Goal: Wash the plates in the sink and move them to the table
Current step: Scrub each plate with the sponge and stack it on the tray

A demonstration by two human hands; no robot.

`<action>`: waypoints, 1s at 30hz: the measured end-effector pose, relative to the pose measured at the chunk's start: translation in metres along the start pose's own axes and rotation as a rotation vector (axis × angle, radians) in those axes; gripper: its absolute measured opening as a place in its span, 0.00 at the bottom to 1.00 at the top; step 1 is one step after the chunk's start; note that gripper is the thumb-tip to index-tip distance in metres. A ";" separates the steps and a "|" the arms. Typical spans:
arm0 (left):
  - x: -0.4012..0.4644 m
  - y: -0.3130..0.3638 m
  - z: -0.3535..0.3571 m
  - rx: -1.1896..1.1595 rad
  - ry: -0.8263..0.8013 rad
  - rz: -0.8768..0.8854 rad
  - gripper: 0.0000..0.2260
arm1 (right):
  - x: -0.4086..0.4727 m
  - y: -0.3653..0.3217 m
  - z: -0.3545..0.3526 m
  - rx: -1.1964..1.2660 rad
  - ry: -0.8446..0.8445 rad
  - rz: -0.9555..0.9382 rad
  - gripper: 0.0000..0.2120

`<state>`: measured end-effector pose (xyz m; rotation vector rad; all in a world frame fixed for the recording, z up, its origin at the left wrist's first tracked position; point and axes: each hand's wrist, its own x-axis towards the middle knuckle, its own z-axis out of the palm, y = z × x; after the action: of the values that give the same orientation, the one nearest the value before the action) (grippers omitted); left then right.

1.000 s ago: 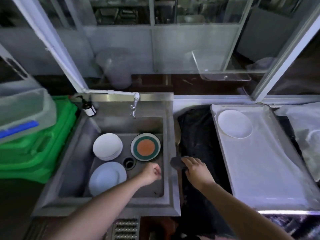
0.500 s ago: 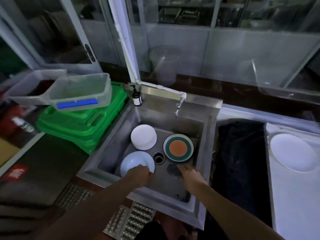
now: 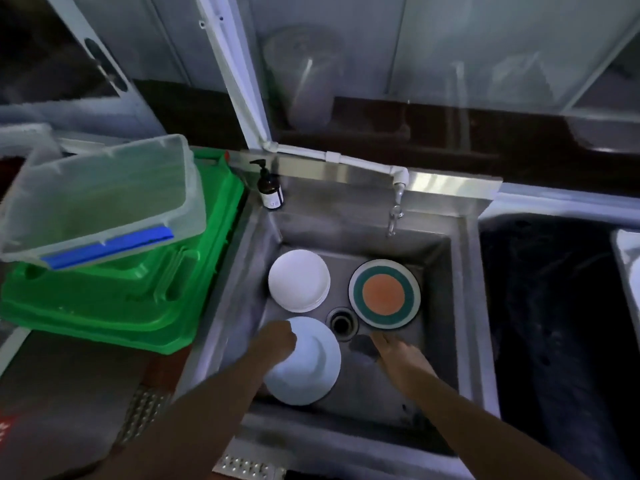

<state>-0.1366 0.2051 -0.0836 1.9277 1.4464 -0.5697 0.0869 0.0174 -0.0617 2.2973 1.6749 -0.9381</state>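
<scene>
In the steel sink (image 3: 446, 306), pale plate (image 3: 311, 368) tilted near the drain (image 3: 342, 322), left hand (image 3: 277, 342) gripping its rim, right hand (image 3: 394, 353) holding a dark sponge (image 3: 362, 346), white plate stack (image 3: 298, 280) and orange-centred plate (image 3: 383, 293) behind.

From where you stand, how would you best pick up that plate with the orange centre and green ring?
Probably by its near rim, coming in from the front right. The round plate with the orange centre and green ring lies flat on the steel sink floor, so fingers must hook under an edge. The right hand is already beside that edge; the left hand is busy on the pale blue plate.
</scene>
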 end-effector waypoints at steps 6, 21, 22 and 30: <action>0.107 -0.029 -0.012 -0.212 -0.050 -0.085 0.12 | 0.064 -0.032 0.019 0.019 -0.026 0.135 0.26; 0.274 -0.073 0.064 -1.301 -0.063 -0.563 0.30 | 0.107 -0.040 0.057 0.105 -0.088 0.289 0.25; 0.281 -0.075 0.068 -1.368 -0.064 -0.590 0.30 | 0.107 -0.039 0.058 0.110 -0.086 0.300 0.26; 0.230 -0.033 0.017 -1.528 -0.116 -0.645 0.22 | 0.102 -0.029 0.060 0.129 -0.084 0.364 0.25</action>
<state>-0.0998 0.3529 -0.2598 0.2350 1.5990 0.2170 0.0556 0.0829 -0.1602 2.4868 1.1380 -1.0650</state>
